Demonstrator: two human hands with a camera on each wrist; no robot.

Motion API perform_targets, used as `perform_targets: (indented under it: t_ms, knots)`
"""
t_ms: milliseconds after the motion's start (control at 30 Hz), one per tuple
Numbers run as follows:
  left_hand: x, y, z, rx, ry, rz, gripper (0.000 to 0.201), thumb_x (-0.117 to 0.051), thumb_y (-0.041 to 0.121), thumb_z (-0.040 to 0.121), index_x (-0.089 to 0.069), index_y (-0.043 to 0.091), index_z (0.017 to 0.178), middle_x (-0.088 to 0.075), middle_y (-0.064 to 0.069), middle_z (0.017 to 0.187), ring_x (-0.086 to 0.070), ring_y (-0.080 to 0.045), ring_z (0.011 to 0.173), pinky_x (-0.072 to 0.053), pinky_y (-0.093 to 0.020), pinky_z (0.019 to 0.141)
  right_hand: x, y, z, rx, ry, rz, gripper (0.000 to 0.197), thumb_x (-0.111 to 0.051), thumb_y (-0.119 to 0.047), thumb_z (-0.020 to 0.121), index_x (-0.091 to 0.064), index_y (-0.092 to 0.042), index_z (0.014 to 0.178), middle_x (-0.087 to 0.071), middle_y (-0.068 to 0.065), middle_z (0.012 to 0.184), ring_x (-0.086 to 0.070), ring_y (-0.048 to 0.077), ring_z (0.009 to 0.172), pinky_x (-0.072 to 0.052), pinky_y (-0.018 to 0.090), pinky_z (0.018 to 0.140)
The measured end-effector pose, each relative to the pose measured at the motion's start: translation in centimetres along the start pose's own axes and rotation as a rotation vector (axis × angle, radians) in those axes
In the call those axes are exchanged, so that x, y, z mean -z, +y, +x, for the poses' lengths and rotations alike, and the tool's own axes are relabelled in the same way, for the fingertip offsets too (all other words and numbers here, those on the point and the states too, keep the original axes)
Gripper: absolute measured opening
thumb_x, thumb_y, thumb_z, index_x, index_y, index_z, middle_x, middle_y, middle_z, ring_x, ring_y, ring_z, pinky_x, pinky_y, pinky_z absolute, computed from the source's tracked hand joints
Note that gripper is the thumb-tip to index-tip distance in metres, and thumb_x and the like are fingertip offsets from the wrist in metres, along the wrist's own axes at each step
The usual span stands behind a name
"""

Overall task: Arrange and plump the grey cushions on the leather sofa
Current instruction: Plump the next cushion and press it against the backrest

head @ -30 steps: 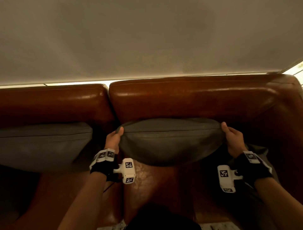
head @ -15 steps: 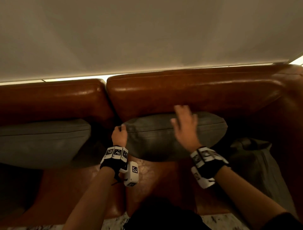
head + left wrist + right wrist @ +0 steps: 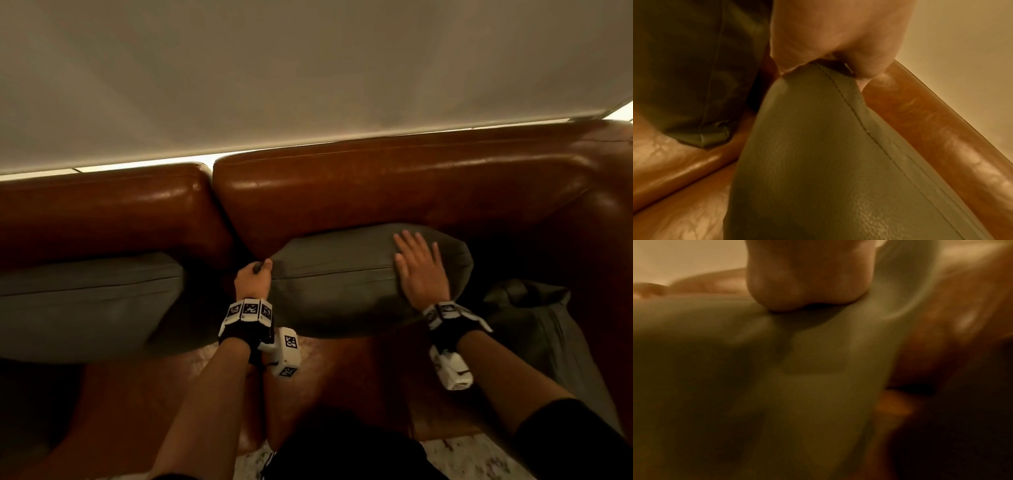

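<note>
A grey cushion (image 3: 335,281) leans against the backrest of the brown leather sofa (image 3: 376,185). My left hand (image 3: 255,279) pinches its upper left corner; the left wrist view shows thumb and fingers (image 3: 869,65) clamped on the seamed corner of the cushion (image 3: 818,154). My right hand (image 3: 419,270) lies flat on the cushion's right part with the fingers straight and spread. In the blurred right wrist view the heel of the palm (image 3: 807,293) presses into the grey cushion (image 3: 735,369). A second grey cushion (image 3: 85,305) leans at the left.
A third grey cushion (image 3: 541,339) lies crumpled on the seat at the right, by the sofa arm (image 3: 609,240). A pale blind (image 3: 308,68) hangs behind the backrest. Bare seat leather (image 3: 359,377) lies under my forearms. Patterned floor (image 3: 479,459) shows at the bottom.
My right hand let go of the cushion's right corner, swung over the top and now lies flat on its right part. The left hand kept its pinch on the left corner.
</note>
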State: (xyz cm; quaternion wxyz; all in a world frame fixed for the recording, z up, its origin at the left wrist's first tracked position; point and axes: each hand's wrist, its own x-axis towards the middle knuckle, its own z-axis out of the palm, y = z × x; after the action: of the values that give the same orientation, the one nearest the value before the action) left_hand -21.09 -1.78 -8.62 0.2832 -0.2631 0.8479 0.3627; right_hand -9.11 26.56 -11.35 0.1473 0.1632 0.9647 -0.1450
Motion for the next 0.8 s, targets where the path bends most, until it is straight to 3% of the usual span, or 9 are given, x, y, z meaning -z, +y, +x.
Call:
perform_targets:
  t_ms: [67,133,200,300,467,567,633,733,800]
  knots:
    - [-0.3,0.2,-0.4,-0.028,0.009,0.020,0.037,-0.047,0.035,0.094,-0.063,0.005,0.106,-0.063,-0.020,0.113,-0.056,-0.037,0.108,-0.044,-0.040,0.096,0.5,1.6,0.1,-0.063,-0.026,-0.018,0.065,0.003,-0.055,0.093,-0.019,-0.029,0.149,-0.021,-0.007,0.157,-0.013,0.012,0.146,0.010,0.037,0.115]
    - [-0.3,0.3,-0.7,-0.054,0.054,0.000,0.036,-0.046,0.036,0.094,-0.063,0.006,0.107,-0.063,-0.019,0.114,-0.055,-0.037,0.110,-0.043,-0.040,0.096,0.7,2.8,0.4,-0.251,-0.002,0.024,0.059,-0.006,-0.050,0.096,-0.017,-0.027,0.150,-0.017,-0.006,0.158,-0.008,0.015,0.147,0.014,0.041,0.115]
    - [0.2,-0.1,-1.0,-0.086,0.109,-0.097,0.036,-0.049,0.035,0.093,-0.062,0.007,0.111,-0.062,-0.018,0.117,-0.054,-0.036,0.113,-0.042,-0.039,0.096,1.8,4.2,0.3,-0.516,-0.012,0.152,0.057,-0.016,-0.047,0.099,-0.022,-0.020,0.149,-0.022,0.006,0.157,-0.014,0.026,0.146,0.003,0.051,0.116]
    - [1.1,-1.5,-1.5,-0.091,0.157,-0.200,0.040,-0.052,0.038,0.092,-0.061,0.008,0.116,-0.059,-0.016,0.124,-0.052,-0.032,0.117,-0.040,-0.037,0.100,3.8,6.1,-0.3,-0.757,0.072,0.411,0.060,-0.033,-0.050,0.097,-0.045,-0.002,0.132,-0.042,0.024,0.139,-0.040,0.042,0.126,-0.028,0.055,0.107]
    - [2.1,-3.3,-1.5,0.004,0.125,-0.280,0.042,-0.054,0.039,0.091,-0.066,-0.001,0.095,-0.064,-0.023,0.105,-0.057,-0.036,0.106,-0.043,-0.041,0.094,6.4,5.3,-1.6,-0.688,0.183,0.772,0.045,-0.049,-0.041,0.094,-0.062,0.000,0.107,-0.063,0.019,0.104,-0.059,0.035,0.100,-0.046,0.043,0.089]
    - [3.5,-2.7,-0.9,0.046,0.147,-0.483,0.029,-0.059,0.030,0.089,-0.060,0.011,0.067,-0.060,-0.012,0.076,-0.056,-0.025,0.084,-0.042,-0.036,0.082,7.3,5.2,-2.0,-0.611,0.200,0.936,0.034,-0.051,-0.042,0.093,-0.064,-0.011,0.087,-0.064,0.012,0.093,-0.062,0.029,0.093,-0.051,0.045,0.087]
    - [3.9,-2.2,-0.5,0.055,0.144,-0.464,0.031,-0.060,0.029,0.088,-0.057,0.016,0.060,-0.057,-0.008,0.071,-0.055,-0.023,0.082,-0.043,-0.036,0.085,7.2,5.3,-2.2,-0.660,0.213,0.966,0.030,-0.054,-0.042,0.091,-0.061,-0.017,0.077,-0.064,0.013,0.093,-0.062,0.029,0.093,-0.051,0.045,0.087]
    - [3.7,-1.9,-0.1,0.076,0.154,-0.407,0.028,-0.062,0.031,0.086,-0.062,0.011,0.066,-0.065,-0.013,0.081,-0.060,-0.028,0.094,-0.046,-0.042,0.098,6.1,5.2,-2.3,-0.791,0.228,1.044,0.032,-0.061,-0.036,0.089,-0.064,-0.004,0.092,-0.065,0.020,0.102,-0.062,0.034,0.101,-0.051,0.045,0.091]
    - [3.5,-1.7,-0.4,0.089,0.181,-0.401,0.027,-0.061,0.030,0.087,-0.069,0.004,0.092,-0.067,-0.018,0.105,-0.059,-0.031,0.108,-0.043,-0.039,0.102,5.9,4.9,-2.3,-0.832,0.210,1.145,0.039,-0.063,-0.030,0.088,-0.061,0.004,0.109,-0.063,0.021,0.109,-0.061,0.033,0.103,-0.050,0.041,0.091]
